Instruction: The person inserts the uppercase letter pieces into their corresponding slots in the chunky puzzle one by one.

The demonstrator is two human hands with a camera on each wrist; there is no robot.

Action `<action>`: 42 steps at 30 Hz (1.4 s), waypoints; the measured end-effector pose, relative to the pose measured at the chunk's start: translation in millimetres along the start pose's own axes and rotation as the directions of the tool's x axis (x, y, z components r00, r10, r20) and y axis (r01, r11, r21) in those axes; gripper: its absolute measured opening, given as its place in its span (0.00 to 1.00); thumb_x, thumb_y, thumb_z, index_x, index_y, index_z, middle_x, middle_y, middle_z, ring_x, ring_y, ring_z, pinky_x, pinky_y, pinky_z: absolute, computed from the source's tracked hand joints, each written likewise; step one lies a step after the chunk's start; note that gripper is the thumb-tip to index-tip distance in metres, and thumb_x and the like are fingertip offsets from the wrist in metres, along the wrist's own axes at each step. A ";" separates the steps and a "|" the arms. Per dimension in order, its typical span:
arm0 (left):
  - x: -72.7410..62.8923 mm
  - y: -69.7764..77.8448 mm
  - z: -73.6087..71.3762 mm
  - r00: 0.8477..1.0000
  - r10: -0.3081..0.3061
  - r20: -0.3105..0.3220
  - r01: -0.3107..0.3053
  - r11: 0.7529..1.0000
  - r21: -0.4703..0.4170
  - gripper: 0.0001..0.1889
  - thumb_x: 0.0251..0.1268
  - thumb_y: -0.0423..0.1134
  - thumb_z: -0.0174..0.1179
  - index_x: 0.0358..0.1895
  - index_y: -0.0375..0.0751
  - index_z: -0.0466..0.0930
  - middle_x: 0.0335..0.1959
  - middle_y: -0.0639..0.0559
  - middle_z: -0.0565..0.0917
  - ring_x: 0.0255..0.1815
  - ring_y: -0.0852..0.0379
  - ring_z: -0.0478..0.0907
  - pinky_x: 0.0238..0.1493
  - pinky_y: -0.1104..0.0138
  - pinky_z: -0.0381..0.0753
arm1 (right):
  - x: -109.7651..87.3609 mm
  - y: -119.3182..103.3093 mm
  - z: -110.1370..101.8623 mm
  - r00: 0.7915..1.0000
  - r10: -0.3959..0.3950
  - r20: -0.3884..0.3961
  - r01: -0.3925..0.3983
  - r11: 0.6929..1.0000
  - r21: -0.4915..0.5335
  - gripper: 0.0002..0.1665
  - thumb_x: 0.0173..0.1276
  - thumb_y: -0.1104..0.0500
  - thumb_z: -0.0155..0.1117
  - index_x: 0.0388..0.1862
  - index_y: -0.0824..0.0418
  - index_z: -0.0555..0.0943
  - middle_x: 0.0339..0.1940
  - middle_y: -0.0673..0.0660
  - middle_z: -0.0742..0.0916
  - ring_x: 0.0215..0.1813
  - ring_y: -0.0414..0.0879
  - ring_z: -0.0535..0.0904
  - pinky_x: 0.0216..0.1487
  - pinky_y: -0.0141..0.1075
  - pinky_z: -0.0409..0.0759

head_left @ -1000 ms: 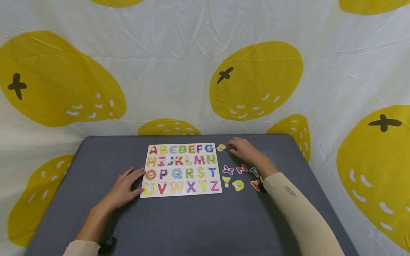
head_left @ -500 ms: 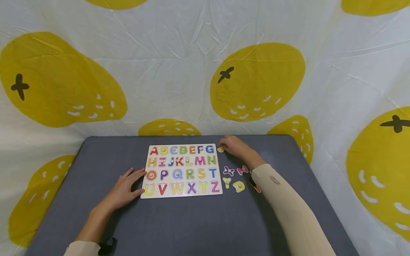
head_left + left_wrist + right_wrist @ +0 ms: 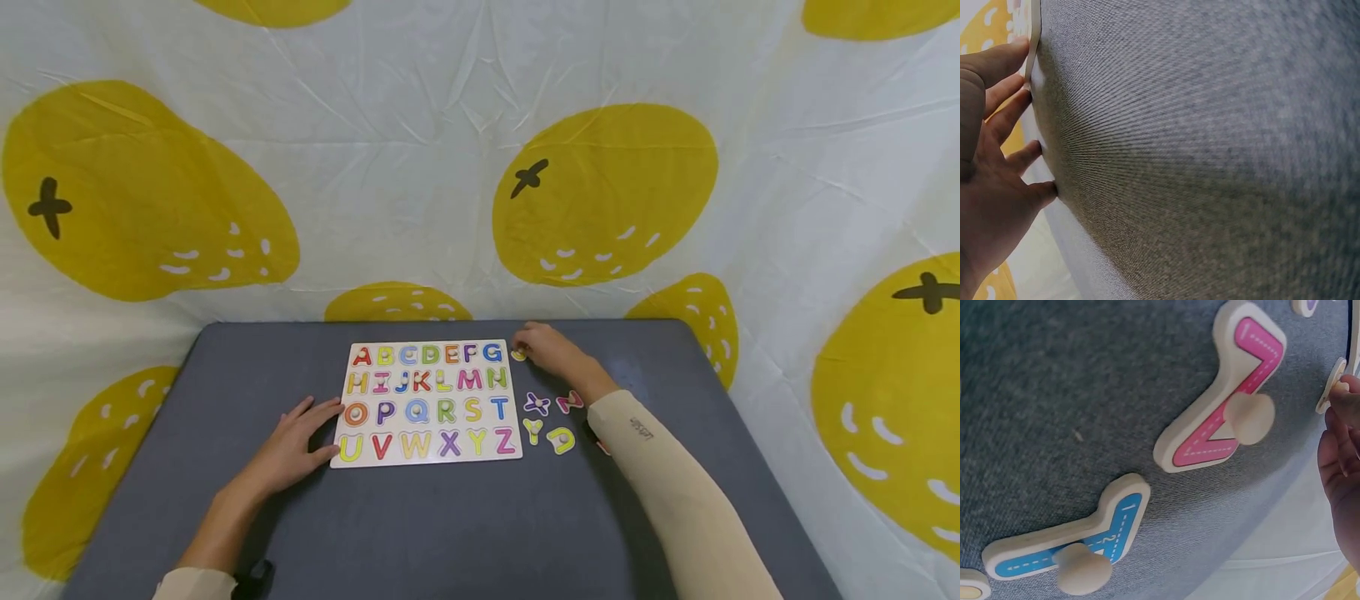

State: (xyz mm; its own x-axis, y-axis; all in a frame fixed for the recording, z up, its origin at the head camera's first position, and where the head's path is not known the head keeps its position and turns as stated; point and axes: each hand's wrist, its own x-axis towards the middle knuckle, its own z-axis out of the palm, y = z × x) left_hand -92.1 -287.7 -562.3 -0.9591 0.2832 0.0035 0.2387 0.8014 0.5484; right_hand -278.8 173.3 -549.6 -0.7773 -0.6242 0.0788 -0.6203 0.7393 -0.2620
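The alphabet puzzle board (image 3: 401, 397) lies flat on the table, with knobbed letters in many of its recesses. My left hand (image 3: 288, 446) rests at the board's left edge, fingers spread; in the left wrist view its fingertips (image 3: 1019, 47) touch the rim. Beyond the board's top right corner, my right hand (image 3: 553, 350) pinches the knob of a yellow letter S piece (image 3: 519, 356), partly covered by the fingers. The right wrist view shows thumb and finger on that knob, the piece (image 3: 1335, 370) close to the cloth.
Right of the board lie loose knobbed letters: a purple X (image 3: 537, 403), a pink Z (image 3: 1250, 381), a yellow Y (image 3: 532, 430) and a yellow-green U (image 3: 561, 440). A blue T (image 3: 1072, 556) and a red piece (image 3: 602, 448) lie near the right sleeve. A lemon-patterned curtain (image 3: 420, 208) hangs behind.
My right hand has moved left to the yellow S piece and taken its knob between the fingers. The right sleeve now covers the blue T in the head view. The left hand stays put.
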 end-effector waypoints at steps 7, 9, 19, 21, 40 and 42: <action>0.0 -1.6 1.2 1.000 -0.005 -0.003 0.005 1.000 -0.013 0.35 0.63 0.38 0.72 0.74 0.41 0.72 0.77 0.38 0.70 0.80 0.25 0.51 0.69 0.21 0.46 | -4.2 -3.1 -7.8 1.000 0.011 0.011 -0.011 1.000 0.008 0.07 0.72 0.68 0.65 0.46 0.62 0.87 0.44 0.58 0.86 0.47 0.53 0.83 0.54 0.47 0.84; 0.0 -1.8 1.3 1.000 -0.005 -0.003 0.005 1.000 -0.010 0.35 0.64 0.38 0.72 0.74 0.41 0.72 0.77 0.38 0.70 0.80 0.25 0.51 0.70 0.22 0.46 | -5.4 -2.8 -9.7 1.000 0.014 0.015 -0.014 1.000 0.011 0.07 0.72 0.68 0.65 0.46 0.62 0.87 0.44 0.59 0.86 0.47 0.53 0.83 0.54 0.47 0.84; 0.4 -0.4 0.7 1.000 0.002 0.003 -0.002 1.000 -0.001 0.35 0.64 0.38 0.72 0.74 0.39 0.71 0.77 0.38 0.70 0.80 0.24 0.52 0.69 0.21 0.46 | -14.3 -9.2 -20.0 0.999 -0.001 0.048 0.000 0.999 0.033 0.05 0.71 0.67 0.67 0.43 0.61 0.85 0.41 0.57 0.85 0.43 0.51 0.80 0.49 0.46 0.83; 0.5 -0.4 0.9 1.000 0.003 0.003 -0.003 1.000 0.002 0.35 0.64 0.38 0.72 0.74 0.39 0.71 0.77 0.38 0.70 0.80 0.24 0.52 0.69 0.21 0.46 | -16.6 -12.2 -21.4 0.998 -0.005 0.056 0.003 0.999 0.037 0.04 0.72 0.66 0.67 0.43 0.60 0.85 0.41 0.56 0.85 0.42 0.49 0.79 0.47 0.45 0.82; 1.5 -1.5 0.8 1.000 0.010 0.005 -0.010 1.000 0.014 0.35 0.63 0.38 0.71 0.74 0.39 0.71 0.77 0.37 0.69 0.80 0.24 0.52 0.68 0.20 0.46 | -31.0 -46.2 -13.3 0.994 -0.045 0.096 0.035 0.994 0.107 0.03 0.72 0.60 0.70 0.41 0.58 0.86 0.36 0.50 0.83 0.37 0.41 0.75 0.41 0.35 0.78; 1.3 -1.5 1.0 1.000 0.011 0.006 -0.011 1.000 0.016 0.35 0.64 0.38 0.71 0.74 0.39 0.71 0.77 0.37 0.69 0.80 0.24 0.52 0.68 0.20 0.47 | -31.2 -50.9 -10.7 0.994 -0.071 0.086 0.061 0.991 0.117 0.03 0.72 0.60 0.70 0.41 0.59 0.86 0.35 0.50 0.84 0.36 0.40 0.74 0.40 0.35 0.77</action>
State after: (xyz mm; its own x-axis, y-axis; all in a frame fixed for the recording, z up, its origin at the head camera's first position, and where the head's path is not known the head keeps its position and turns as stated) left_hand -93.6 -288.0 -563.9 -0.9555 0.2948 0.0042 0.2513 0.8069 0.5345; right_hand -224.1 158.0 -528.4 -0.7194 -0.6945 0.0141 -0.6496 0.6655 -0.3676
